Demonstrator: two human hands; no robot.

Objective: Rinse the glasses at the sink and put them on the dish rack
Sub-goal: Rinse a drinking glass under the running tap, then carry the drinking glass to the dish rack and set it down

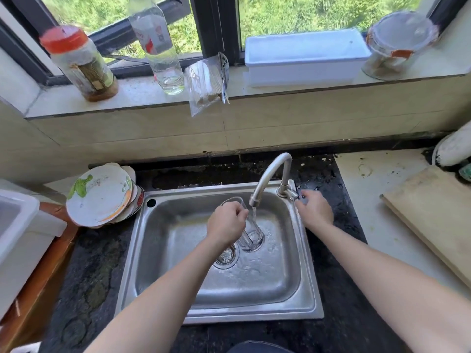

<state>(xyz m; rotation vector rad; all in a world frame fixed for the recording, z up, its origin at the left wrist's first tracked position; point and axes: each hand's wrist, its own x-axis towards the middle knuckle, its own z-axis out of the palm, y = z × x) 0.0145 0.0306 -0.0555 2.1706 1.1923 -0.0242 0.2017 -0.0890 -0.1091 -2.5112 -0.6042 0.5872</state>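
**Kitchen sink under a sunlit window: glass in the left grip, beneath the tap**

Dark stone desk [96, 263] surrounds a steel sink [254, 315], and all the work is over the basin. The left grip [225, 221] is curled round a clear glass [252, 235], holding it by its upper part. The glass's long axis runs on a slant. Its rim shows just beyond the knuckles, and its base lies below and to the right of the grip, low over the sink floor beside the drain. I cannot tell whether the base touches the steel. Water [254, 212] falls from the faucet [272, 171] just right of the grip and runs down the glass's side.

The right grip [314, 210] is at the tap lever [293, 194], fingers reaching toward it. Whether they pinch it or only lie beside it I cannot tell.

No rack shows plainly. A stack of plates [99, 197] and a white tub [17, 225] stand well off to the left of the holding grip, so that side looks the likelier destination. The left grip is nearer it, and already has the glass. Carrying it over would likely mean lifting it clear of the sink wall first.
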